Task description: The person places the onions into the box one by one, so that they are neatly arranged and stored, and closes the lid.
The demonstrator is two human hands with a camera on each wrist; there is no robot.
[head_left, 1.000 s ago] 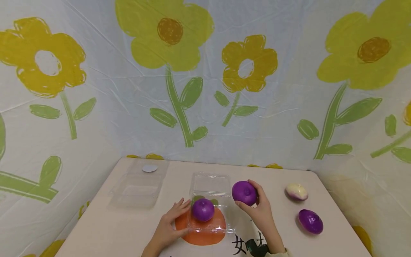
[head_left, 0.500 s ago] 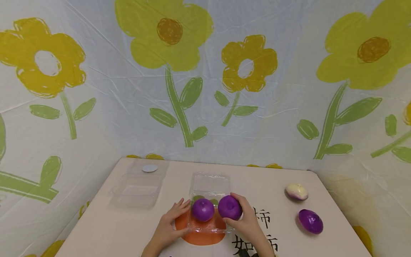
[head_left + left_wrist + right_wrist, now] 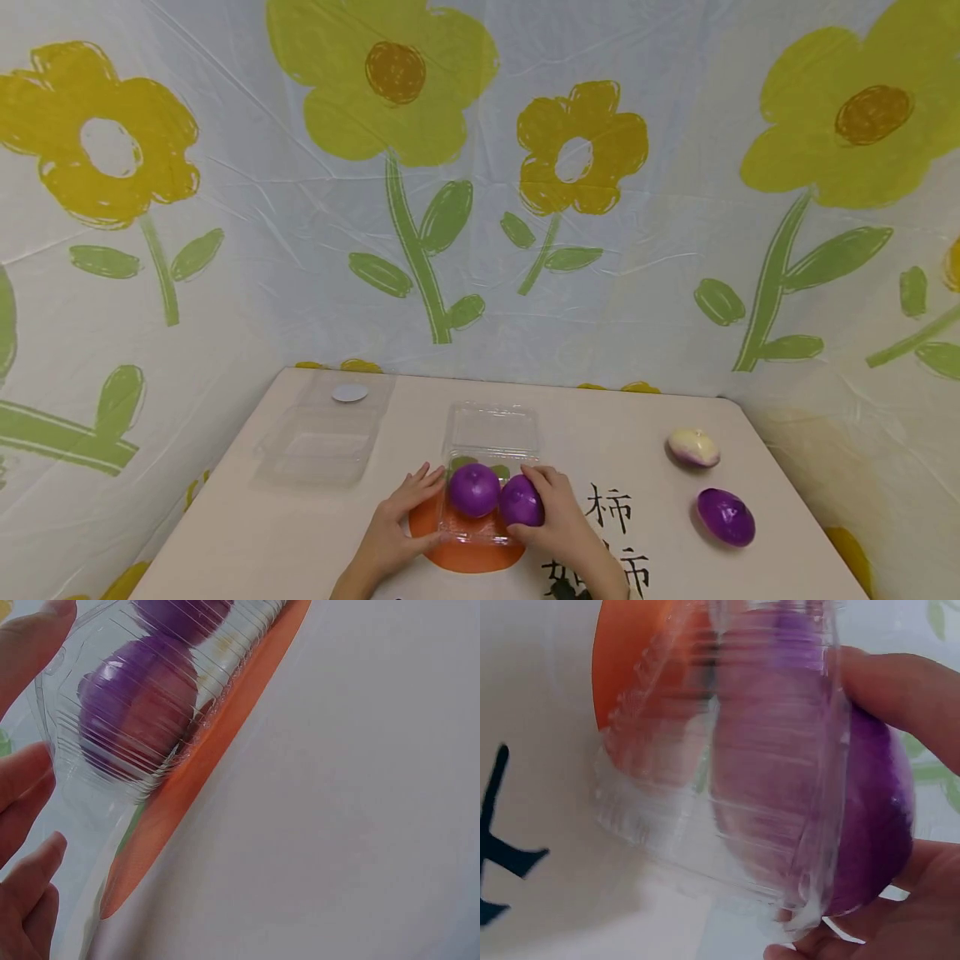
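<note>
My right hand grips a shiny purple onion between thumb and fingers, low over the right side of a clear plastic clamshell box. In the right wrist view this onion shows partly through the ribbed plastic wall. A second purple onion sits inside the box on the left. My left hand rests along the box's left edge, fingers spread and fairly straight. Those fingertips lie right at the clear rim in the left wrist view, where both onions show through the wall.
At the right of the table lie a purple onion and a cream-white one with purple edges. Another open clear box stands back left, a white oval label on its lid. Printed black characters mark the tabletop.
My right hand has brought its onion leftward and down, from right of the box to beside the onion inside. The left hand has stayed at the box's edge.
</note>
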